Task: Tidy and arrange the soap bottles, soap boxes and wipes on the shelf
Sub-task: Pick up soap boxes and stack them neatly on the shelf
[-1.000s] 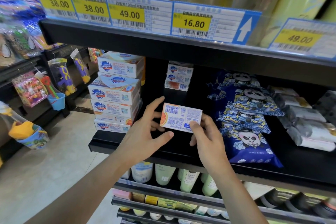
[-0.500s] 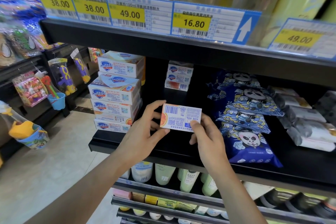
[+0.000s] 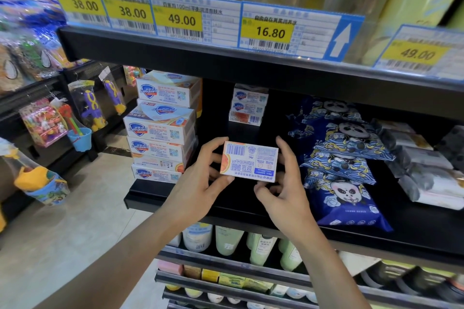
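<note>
A white soap box [image 3: 249,161] with a barcode and an orange fruit print hangs above the black shelf [image 3: 226,204], its printed back facing me. My left hand [image 3: 200,184] grips its left end, thumb under the bottom edge and fingers behind. My right hand [image 3: 285,187] holds the right end, index finger up along the side. A tall stack of Safeguard soap boxes [image 3: 160,130] stands at the shelf's left end. Three more soap boxes [image 3: 248,108] are stacked at the back. Blue panda wipes packs [image 3: 344,165] lie overlapped to the right.
Grey and white wipes packs [image 3: 424,165] lie at the far right. Price tags [image 3: 268,30] line the shelf edge above. Pale green soap bottles [image 3: 261,248] stand on the shelf below. Hanging toys [image 3: 88,108] fill the rack on the left, over a tiled floor.
The box has risen slightly and sits more level. My left thumb has closed under its lower edge, and my right fingers have shifted along its right side.
</note>
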Demonstrator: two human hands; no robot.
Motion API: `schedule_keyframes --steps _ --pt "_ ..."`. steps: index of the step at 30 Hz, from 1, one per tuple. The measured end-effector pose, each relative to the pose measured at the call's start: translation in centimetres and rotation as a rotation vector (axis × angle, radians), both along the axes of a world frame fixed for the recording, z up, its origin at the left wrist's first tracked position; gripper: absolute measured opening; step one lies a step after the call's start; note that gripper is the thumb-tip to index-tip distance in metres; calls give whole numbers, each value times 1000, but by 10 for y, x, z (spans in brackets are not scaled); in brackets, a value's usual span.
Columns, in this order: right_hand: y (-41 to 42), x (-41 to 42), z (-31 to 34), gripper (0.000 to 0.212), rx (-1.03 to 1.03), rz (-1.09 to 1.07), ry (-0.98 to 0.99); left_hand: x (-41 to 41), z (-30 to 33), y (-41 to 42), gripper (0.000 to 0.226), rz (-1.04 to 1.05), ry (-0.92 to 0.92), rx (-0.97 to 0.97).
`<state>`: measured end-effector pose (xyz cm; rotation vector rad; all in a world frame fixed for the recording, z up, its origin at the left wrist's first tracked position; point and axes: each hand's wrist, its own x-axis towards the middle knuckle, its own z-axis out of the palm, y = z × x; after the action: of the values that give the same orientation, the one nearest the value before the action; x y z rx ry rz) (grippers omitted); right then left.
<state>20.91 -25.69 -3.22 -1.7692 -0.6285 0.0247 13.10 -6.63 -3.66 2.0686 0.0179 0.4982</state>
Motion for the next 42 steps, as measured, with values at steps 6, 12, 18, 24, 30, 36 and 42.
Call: schedule_keyframes --steps 6,12,18,24,30,36,42 --pt "0 1 -1 82 26 8 12 0 1 0 78 0 0 5" --pt "-2 0 -1 76 12 26 34 1 1 0 80 -8 20 3" --pt "-2 -1 0 76 -17 34 33 0 1 2 82 -15 57 -58" --pt "-2 0 0 70 -21 46 58 -1 0 2 97 4 51 -48" --pt "-3 2 -1 66 -14 66 85 1 -2 2 96 -3 14 -54" --pt "-4 0 1 62 12 72 94 2 -3 2 89 2 7 -45" --pt "-4 0 1 59 24 81 112 2 -3 1 78 37 -39 -14"
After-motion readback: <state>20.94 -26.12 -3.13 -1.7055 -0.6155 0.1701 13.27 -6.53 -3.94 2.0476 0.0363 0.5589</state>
